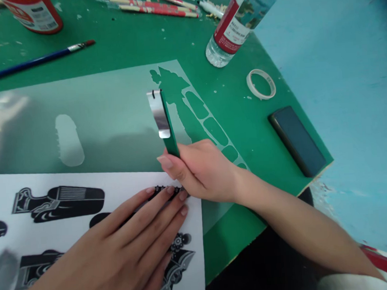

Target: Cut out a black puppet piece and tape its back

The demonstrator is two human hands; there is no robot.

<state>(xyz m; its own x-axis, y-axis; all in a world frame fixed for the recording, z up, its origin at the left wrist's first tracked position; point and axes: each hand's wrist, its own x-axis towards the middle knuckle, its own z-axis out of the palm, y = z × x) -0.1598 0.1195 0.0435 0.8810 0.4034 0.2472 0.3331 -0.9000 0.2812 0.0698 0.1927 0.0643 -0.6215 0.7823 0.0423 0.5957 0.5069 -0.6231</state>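
Note:
My right hand (205, 170) is closed in a fist around a green utility knife (171, 142); its flat metal clip points up, and the lower end is hidden by my fingers. My left hand (131, 246) lies flat, fingers stretched out, on a white paper sheet (126, 178) printed with black ornamental shapes. Its fingertips partly cover one printed shape, right beside my right hand. The paper rests on a translucent plastic sheet (111, 102), which has cut-out openings along its right side.
A blue paintbrush (35, 63), a red bottle (35, 14), wrapped chopsticks (157, 8) and a white marker (210, 9) lie or stand toward the back. On the right are a water bottle (230, 32), a tape roll (249, 86) and a dark phone (297, 142) near the green table's edge.

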